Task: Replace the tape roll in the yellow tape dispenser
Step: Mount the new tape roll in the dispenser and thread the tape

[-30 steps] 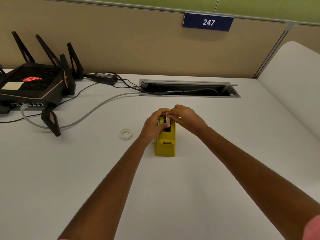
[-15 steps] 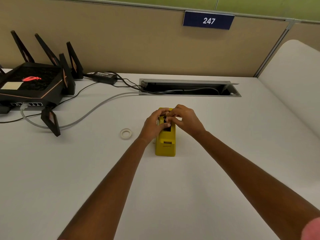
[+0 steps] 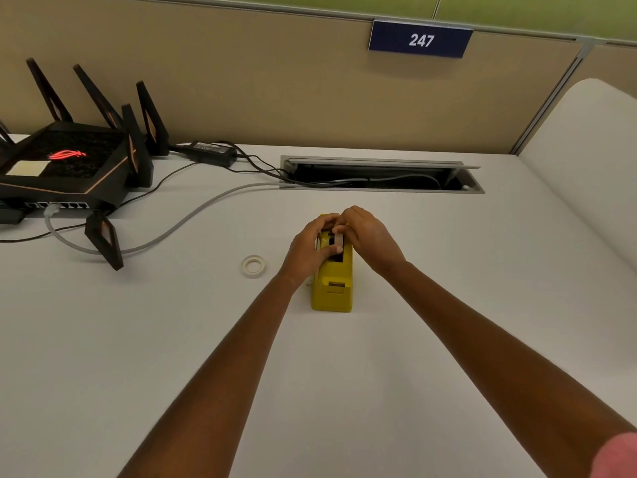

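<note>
The yellow tape dispenser [image 3: 332, 288] stands on the white desk, its cutter end toward me. Both hands meet over its far end. My left hand [image 3: 306, 251] wraps the dispenser's left side, with its thumb across the open slot. My right hand [image 3: 370, 238] comes in from the right, and its fingers pinch a pale tape roll [image 3: 338, 240] that stands edge-on in the slot. Most of that roll is hidden by my fingers. A second small white tape roll [image 3: 253, 266] lies flat on the desk, left of my left wrist.
A black router [image 3: 65, 167] with upright antennas sits at the far left, its power brick [image 3: 212, 153] and cables [image 3: 193, 219] trailing to an open cable tray [image 3: 381, 177] in the desk. A beige partition with a "247" sign [image 3: 420, 39] closes the back.
My hands stay on the dispenser's far end. The fingers have shifted slightly, and the pale roll shows again in the slot after being covered half a second ago.
</note>
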`<action>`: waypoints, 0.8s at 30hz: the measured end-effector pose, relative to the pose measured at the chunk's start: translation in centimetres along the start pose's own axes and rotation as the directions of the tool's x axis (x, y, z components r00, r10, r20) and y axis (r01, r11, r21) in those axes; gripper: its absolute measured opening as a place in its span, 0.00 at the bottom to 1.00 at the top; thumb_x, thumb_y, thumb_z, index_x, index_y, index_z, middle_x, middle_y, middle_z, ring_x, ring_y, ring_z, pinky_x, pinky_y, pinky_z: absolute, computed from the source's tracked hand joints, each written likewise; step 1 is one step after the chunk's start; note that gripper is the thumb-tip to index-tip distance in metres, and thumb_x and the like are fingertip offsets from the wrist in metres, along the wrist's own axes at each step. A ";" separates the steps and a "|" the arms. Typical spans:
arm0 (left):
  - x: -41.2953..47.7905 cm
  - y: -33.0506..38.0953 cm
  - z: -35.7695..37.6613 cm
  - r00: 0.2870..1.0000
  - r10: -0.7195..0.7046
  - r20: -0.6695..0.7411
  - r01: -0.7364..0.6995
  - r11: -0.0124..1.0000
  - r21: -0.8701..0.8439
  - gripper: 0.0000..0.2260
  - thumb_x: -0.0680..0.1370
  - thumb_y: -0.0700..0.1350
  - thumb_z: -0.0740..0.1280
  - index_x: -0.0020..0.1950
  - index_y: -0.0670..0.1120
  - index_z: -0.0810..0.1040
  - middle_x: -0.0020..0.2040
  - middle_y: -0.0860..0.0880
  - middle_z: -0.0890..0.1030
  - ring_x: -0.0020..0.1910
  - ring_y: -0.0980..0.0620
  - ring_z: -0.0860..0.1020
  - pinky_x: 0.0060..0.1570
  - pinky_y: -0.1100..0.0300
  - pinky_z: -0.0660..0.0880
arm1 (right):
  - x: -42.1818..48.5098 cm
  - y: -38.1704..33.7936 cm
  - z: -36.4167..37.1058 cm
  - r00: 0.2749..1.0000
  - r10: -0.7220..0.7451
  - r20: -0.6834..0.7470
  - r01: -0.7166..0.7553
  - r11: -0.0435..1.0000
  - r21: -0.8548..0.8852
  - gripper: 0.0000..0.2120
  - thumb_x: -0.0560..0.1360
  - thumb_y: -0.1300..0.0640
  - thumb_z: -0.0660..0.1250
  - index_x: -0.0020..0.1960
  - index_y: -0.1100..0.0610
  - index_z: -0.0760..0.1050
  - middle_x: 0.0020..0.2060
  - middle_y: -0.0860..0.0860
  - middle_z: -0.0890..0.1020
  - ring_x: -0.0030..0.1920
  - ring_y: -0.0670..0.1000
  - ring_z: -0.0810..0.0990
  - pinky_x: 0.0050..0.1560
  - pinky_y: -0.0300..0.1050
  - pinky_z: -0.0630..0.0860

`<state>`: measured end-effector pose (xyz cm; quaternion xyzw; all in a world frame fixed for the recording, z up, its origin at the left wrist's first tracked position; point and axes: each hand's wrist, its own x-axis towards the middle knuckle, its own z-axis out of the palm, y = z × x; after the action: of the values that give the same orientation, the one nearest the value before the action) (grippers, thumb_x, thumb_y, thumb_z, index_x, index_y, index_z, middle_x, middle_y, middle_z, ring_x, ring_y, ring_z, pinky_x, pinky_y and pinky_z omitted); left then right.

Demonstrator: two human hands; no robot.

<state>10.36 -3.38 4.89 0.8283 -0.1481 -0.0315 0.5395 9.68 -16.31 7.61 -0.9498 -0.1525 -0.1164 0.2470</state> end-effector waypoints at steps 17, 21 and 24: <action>-4.7 -0.9 1.5 0.991 -0.094 -0.093 0.072 0.973 -0.218 0.24 0.79 0.50 0.56 0.73 0.51 0.52 0.75 0.47 0.59 0.71 0.49 0.61 0.67 0.52 0.63 | -0.3 -0.6 -0.5 0.996 0.086 -0.034 -0.083 0.993 0.083 0.08 0.76 0.63 0.60 0.48 0.66 0.76 0.48 0.64 0.81 0.50 0.60 0.77 0.51 0.49 0.72; -7.0 -2.4 2.1 0.999 -0.046 0.002 0.046 0.995 -0.085 0.37 0.71 0.52 0.68 0.73 0.51 0.49 0.69 0.55 0.60 0.64 0.59 0.61 0.60 0.61 0.64 | -0.4 -0.9 -0.2 0.994 0.099 -0.040 -0.096 0.993 0.074 0.08 0.76 0.62 0.61 0.49 0.65 0.77 0.51 0.63 0.80 0.52 0.59 0.76 0.53 0.47 0.71; -7.5 -3.3 2.3 1.000 -0.014 0.019 0.012 0.997 0.072 0.41 0.68 0.54 0.71 0.72 0.49 0.51 0.72 0.50 0.63 0.67 0.51 0.67 0.64 0.54 0.69 | -0.7 -1.0 0.1 0.995 0.076 -0.056 -0.074 0.996 0.040 0.08 0.76 0.62 0.61 0.50 0.66 0.76 0.52 0.63 0.79 0.53 0.59 0.75 0.52 0.44 0.69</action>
<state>3.46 -2.07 0.17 0.8477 -0.1490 -0.0376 0.5077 8.69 -15.54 7.74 -0.9463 -0.1116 -0.1315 0.2736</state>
